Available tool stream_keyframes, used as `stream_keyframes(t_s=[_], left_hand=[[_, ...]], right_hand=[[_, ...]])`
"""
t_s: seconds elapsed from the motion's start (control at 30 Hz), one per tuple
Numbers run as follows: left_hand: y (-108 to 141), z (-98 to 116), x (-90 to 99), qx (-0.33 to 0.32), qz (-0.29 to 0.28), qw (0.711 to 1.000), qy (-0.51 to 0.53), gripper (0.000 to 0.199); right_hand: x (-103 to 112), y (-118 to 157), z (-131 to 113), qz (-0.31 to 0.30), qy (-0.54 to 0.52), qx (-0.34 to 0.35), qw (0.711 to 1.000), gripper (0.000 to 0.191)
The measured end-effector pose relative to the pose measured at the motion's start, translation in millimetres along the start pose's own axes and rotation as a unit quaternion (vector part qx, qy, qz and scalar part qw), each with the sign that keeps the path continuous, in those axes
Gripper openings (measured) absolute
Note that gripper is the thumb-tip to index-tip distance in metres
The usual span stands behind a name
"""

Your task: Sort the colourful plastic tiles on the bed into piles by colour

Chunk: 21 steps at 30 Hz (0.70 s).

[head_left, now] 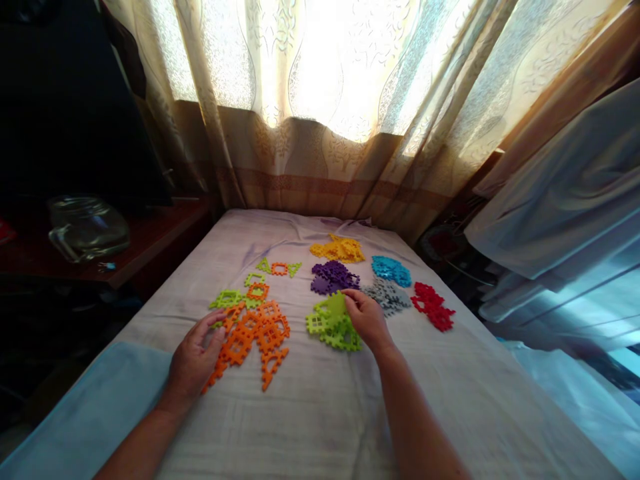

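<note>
My right hand (367,320) pinches a solid light green piece (336,305) at its right edge, over the pile of green pieces (343,335). My left hand (195,353) is at the left side of the orange pieces (250,333), fingers curved and close to a green and orange piece; its fingertips partly cover what they touch, so I cannot make out whether it grips anything. Just beyond lie a green frame piece (227,298) and an orange square (258,291) among green ones. Farther back, an orange square (279,269) sits between two green triangles.
Purple (334,276), yellow (339,249), blue (391,270), grey (387,296) and red (433,307) piles lie on the cloth-covered surface (300,427). A glass jug (87,228) stands on the dark table (145,247) at left. Curtains (320,153) hang behind.
</note>
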<state>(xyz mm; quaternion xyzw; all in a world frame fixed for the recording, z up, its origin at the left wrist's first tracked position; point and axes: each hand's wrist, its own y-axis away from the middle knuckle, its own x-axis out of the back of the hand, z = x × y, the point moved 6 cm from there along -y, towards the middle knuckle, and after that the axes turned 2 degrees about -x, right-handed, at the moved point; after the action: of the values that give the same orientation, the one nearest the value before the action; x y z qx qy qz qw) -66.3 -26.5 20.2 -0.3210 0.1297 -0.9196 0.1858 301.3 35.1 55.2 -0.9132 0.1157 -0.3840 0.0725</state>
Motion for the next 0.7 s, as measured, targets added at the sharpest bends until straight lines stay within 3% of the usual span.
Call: stream_keyframes(t_s=[0.13, 0.3, 0.53, 0.7], left_hand=[[0, 1, 1.3, -0.004, 0.001, 1.0, -0.004, 0.043], [0, 0, 1.8, -0.009, 0.009, 1.0, -0.009, 0.04], [-1, 2, 1.2, -0.003, 0.0, 1.0, -0.004, 0.042], [0, -2, -0.4, -0.007, 0.003, 1.0, 0.013, 0.04]], right_hand=[[10, 0, 41, -0.012, -0.037, -0.054, 0.998, 0.038], [11, -5, 56, -0.019, 0.001, -0.073, 0.997, 0.036], [14, -4, 48, -0.001, 0.068, -0.057, 0.996, 0.035], [2, -6, 13, 0.008, 0.075, 0.009, 0.997, 0.03]])
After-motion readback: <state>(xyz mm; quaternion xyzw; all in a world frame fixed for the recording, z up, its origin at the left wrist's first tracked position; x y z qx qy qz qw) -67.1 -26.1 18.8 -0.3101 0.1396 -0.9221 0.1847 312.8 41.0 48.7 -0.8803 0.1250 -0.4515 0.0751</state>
